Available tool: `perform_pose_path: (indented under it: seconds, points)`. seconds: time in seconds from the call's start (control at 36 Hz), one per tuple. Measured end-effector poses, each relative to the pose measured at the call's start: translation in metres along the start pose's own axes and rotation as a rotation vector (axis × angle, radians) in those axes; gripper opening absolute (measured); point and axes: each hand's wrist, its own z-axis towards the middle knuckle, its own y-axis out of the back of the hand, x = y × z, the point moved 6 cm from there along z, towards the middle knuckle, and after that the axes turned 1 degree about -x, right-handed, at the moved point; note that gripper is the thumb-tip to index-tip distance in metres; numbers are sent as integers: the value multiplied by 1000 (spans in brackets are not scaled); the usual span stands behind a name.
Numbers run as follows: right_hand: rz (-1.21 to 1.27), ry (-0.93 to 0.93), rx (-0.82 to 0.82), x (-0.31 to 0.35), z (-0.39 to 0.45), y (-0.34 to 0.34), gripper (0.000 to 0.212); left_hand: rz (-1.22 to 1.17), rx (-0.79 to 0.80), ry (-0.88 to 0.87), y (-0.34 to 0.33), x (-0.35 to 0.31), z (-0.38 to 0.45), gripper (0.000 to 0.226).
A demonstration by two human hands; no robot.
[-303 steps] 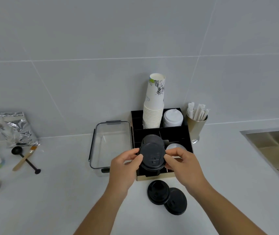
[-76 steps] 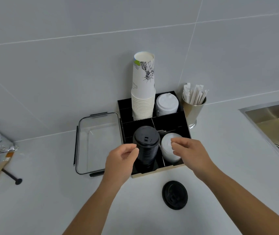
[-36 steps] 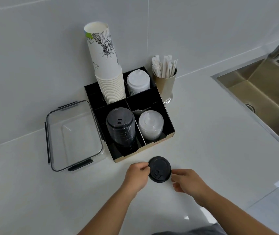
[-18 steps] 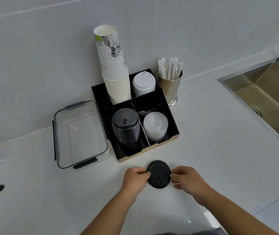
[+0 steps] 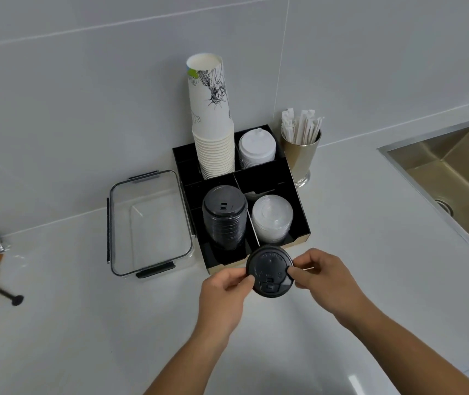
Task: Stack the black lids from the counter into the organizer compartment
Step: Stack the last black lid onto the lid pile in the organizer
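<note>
Black lid (image 5: 269,271), light, thin and probably flexible plastic, hung just before the organizer (image 5: 299,192), each hand's grip, left hand (image 5: 223,292) and right hand (image 5: 323,276), pinching its opposite rim edges, the best hold.

The wall (image 5: 113,81) is covered with large pale grey tiles, and thin light joints are seen between them. Below it, a white counter (image 5: 56,337) is spread across the whole view. A metal sink (image 5: 455,178) is set into the counter at the right. Soft, even light is reflected on the glossy counter near the lower right corner.
</note>
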Motion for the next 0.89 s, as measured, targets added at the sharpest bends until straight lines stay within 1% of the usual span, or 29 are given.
perform_pose_path:
  seconds: [0.14, 0.28, 0.36, 0.42, 0.5, 0.61, 0.69, 0.78, 0.89]
  points:
    - [58, 132, 6, 41, 0, 3, 13, -22, -69, -136, 13, -34, -3, 17]
    - [104, 231, 14, 82, 9, 3, 12, -92, -103, -269, 27, -69, 2, 28]
    - [115, 270, 16, 103, 16, -1, 15, -79, -85, -333, 31, -86, 9, 41]
    - [107, 306, 17, 116, 21, -4, 15, -80, -89, -363, 33, -95, 15, 44]
    - [101, 349, 30, 133, 31, -9, 11, -70, -109, -382, 38, -106, 25, 38]
    - [106, 358, 37, 148, 47, -16, 10, -25, -102, -374, 45, -117, 44, 29]
    - [121, 332, 67, 152, 58, -24, 12, 11, -77, -347, 47, -123, 58, 30]
    - [154, 277, 121, 150, 68, -33, 13, 41, -63, -342, 46, -127, 70, 35]
    - [164, 239, 125, 147, 79, -39, 13, 71, -86, -320, 48, -123, 84, 30]
